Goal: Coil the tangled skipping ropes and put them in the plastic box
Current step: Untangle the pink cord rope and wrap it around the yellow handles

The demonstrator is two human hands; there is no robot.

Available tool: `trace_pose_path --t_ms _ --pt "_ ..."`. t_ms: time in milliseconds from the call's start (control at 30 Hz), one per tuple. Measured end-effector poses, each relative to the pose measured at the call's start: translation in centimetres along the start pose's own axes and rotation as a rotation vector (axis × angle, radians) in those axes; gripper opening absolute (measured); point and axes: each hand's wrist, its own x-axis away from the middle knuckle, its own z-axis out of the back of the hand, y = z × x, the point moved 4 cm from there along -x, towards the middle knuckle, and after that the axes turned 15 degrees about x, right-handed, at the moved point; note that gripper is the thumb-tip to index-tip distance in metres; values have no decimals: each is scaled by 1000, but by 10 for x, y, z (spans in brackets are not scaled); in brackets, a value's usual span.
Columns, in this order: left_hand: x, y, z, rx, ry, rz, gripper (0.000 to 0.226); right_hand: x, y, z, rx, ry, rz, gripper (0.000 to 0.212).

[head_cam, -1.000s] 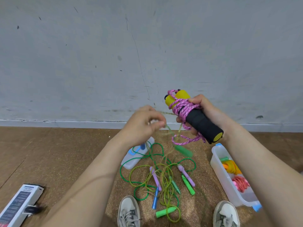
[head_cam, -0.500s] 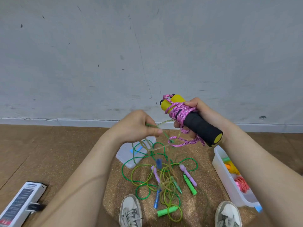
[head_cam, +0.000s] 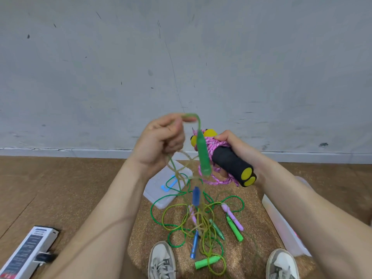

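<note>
Holding pink braided rope (head_cam: 213, 145) coiled round black foam handles (head_cam: 231, 164), right hand (head_cam: 234, 147) curled; left hand (head_cam: 161, 141) pinches thin green plastic rope (head_cam: 203, 156); tangle (head_cam: 201, 224) beside clear plastic box (head_cam: 279, 222) uncoiled.

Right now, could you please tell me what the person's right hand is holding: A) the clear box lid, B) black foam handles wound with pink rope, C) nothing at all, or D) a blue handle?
B: the right hand grips the black handles, which have yellow end caps, with the pink rope wound round their upper end.
</note>
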Motion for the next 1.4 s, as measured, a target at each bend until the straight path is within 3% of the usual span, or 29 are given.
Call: trace_pose_path --t_ms 100,167,233,300,433,567,633,667,733,800,867,933,1000,1133,1267,1400 --pt "-2 13 14 251 132 -73 20 2 1 2 58 19 -14 29" --pt "-2 17 30 173 262 -93 24 4 -3 10 86 87 14 29" --pt "0 21 41 -131 335 -125 25 6 -9 21 52 139 44 32" --pt "2 20 43 -466 274 -79 26 8 -14 33 33 139 78 40" --pt "6 -1 39 -923 42 239 24 5 -20 44 -87 43 106 52" --pt "4 -27 71 -1371 74 601 20 5 -27 38 -111 -61 127 52" --pt "0 -28 75 -1626 115 540 34 7 -29 34 -108 -97 137 57" --pt "-4 -28 66 -1603 120 410 41 8 -30 31 -114 -120 143 57" --pt "-7 -36 34 -1210 29 197 48 10 -31 26 -121 -188 150 56" --pt "-5 -53 -3 -719 -118 277 49 9 -30 21 -106 -255 154 75" --pt "-2 -70 -17 -510 -182 395 42 8 -28 19 -74 -283 138 102" --pt "-2 -67 -10 -639 -181 397 32 8 -28 23 -77 -277 151 104" --pt "-5 -62 6 -837 -170 359 19 11 -31 33 -122 -263 186 90" --pt "0 -64 35 -922 -95 475 35 17 -33 48 -162 -153 238 72" --pt "2 -62 52 -787 120 458 34 20 -29 56 -51 75 207 42" --pt "7 -55 55 -626 203 448 29 24 -24 54 307 343 202 18"
